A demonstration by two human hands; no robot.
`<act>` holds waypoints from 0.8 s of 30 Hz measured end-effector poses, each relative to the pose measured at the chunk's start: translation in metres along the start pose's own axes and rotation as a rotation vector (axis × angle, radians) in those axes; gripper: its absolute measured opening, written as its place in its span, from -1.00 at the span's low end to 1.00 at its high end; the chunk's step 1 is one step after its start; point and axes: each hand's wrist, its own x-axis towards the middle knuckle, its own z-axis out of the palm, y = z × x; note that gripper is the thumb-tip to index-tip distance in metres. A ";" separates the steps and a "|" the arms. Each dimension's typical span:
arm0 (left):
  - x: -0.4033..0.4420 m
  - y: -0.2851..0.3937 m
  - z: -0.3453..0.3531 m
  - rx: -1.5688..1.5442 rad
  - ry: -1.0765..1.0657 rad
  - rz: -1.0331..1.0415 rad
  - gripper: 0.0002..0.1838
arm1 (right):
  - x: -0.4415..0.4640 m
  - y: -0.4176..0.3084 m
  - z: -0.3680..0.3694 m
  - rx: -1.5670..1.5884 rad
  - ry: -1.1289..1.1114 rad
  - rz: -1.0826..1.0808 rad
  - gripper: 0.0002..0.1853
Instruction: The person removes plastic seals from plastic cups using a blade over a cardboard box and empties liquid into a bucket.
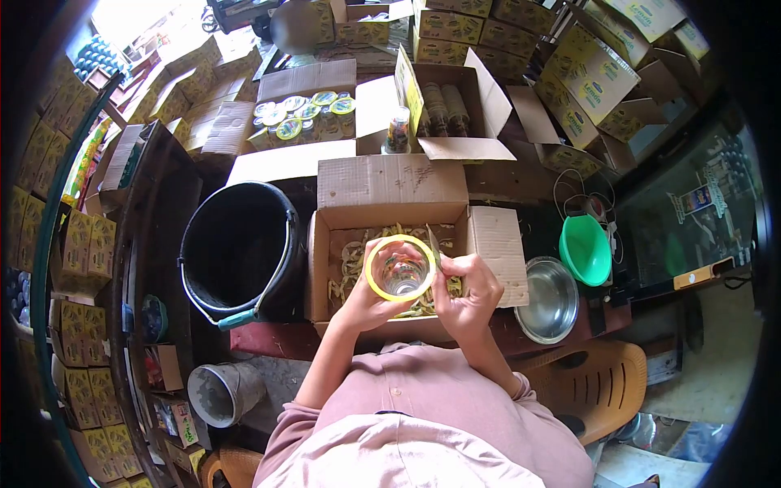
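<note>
My left hand (364, 298) is wrapped round a clear plastic jar (403, 281) with a yellow rim, tilted so that its open mouth faces the camera. Close by on the right, my right hand (468, 294) pinches a small thin piece (435, 244) at the jar's rim; what it is cannot be made out. Both hands are above an open cardboard box (392, 185), which holds pale curled strips (350, 252). Inside the jar, its ridged bottom shows through.
A black bucket (240, 252) stands left of the box. On the right are a steel bowl (547, 301) and a green bowl (585, 250). Behind are yellow-lidded jars (305, 114), an open carton (468, 148) and a filled glass (397, 134). A grey bucket (224, 394) is lower left.
</note>
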 end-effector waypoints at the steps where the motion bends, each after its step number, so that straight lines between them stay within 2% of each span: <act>1: 0.000 0.004 0.001 -0.049 -0.017 -0.027 -0.22 | 0.000 0.000 0.000 -0.018 -0.002 -0.003 -0.80; 4: 0.001 0.014 0.002 -0.094 -0.015 -0.070 -0.25 | 0.003 -0.001 -0.004 0.092 -0.027 0.071 -0.81; 12: -0.004 0.002 0.000 -0.188 -0.015 -0.134 -0.26 | 0.001 -0.002 -0.004 0.150 -0.031 0.150 -0.83; 16: 0.000 0.010 0.002 -0.385 -0.003 -0.159 -0.27 | 0.000 -0.003 -0.002 0.153 -0.019 0.166 -0.83; 19: -0.002 0.005 0.004 -0.245 0.051 -0.164 -0.24 | 0.003 -0.009 -0.001 0.110 -0.016 0.121 -0.83; 22: -0.002 0.006 0.006 -0.274 0.060 -0.125 -0.23 | 0.002 -0.010 -0.002 0.125 -0.012 0.154 -0.84; 24: -0.001 0.008 0.009 -0.270 0.125 -0.121 -0.22 | -0.003 -0.007 -0.001 0.112 0.017 0.104 -0.84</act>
